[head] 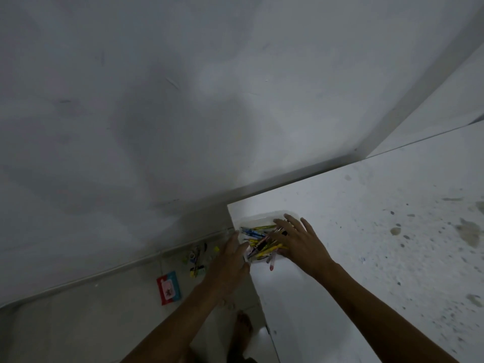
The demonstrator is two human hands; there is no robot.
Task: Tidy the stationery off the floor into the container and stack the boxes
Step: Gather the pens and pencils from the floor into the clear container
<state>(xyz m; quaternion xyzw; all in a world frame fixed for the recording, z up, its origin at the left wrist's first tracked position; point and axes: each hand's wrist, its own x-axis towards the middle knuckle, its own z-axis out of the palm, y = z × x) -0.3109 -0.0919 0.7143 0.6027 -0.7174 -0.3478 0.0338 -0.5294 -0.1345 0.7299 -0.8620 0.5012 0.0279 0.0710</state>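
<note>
A clear plastic container (258,218) stands on the corner of a white speckled table (366,244). It is full of pens and pencils (258,235), yellow, blue and black, some poking over its near rim. My right hand (298,241) lies on top of the pens with its fingers spread and straight. My left hand (231,254) touches the container's left side, fingers extended. Down on the floor by the wall lie small stationery bits (196,258) and a red and blue packet (169,286).
A grey wall (157,100) fills the upper view and meets the tiled floor (78,323) at a pale skirting line. My bare foot (243,323) stands beside the table's edge. The table stretches right, stained with dark spots.
</note>
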